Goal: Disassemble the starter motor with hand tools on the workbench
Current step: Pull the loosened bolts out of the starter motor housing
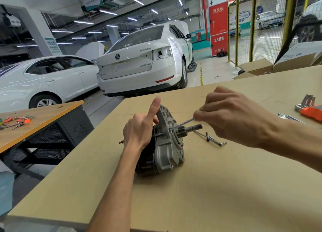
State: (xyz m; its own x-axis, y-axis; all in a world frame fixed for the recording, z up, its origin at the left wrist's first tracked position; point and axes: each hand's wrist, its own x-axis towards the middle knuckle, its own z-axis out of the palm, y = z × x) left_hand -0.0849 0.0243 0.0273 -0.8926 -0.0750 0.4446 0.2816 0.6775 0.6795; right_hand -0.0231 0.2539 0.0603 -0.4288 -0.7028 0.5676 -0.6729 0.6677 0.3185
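I am pinching the long thin steel bolt [182, 124] in my right hand [231, 117] fingers, its axis running left-down into the grey-and-black starter motor [163, 150] lying on the brown cardboard surface [226, 188], while my left hand [139, 129] is gripping the housing.

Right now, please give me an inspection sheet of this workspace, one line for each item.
Surface: tan workbench, bare at the front.
Job's things: starter motor lies on its side, pinion shaft to the right; a long bolt sticks out of its housing.
Clutter: loose bolts beside the motor; hex key set at the right edge.
Grips: left hand steadies the motor; right hand pinches the long bolt.
Cables: nothing seen.
Surroundings: white cars, second bench, cardboard box.
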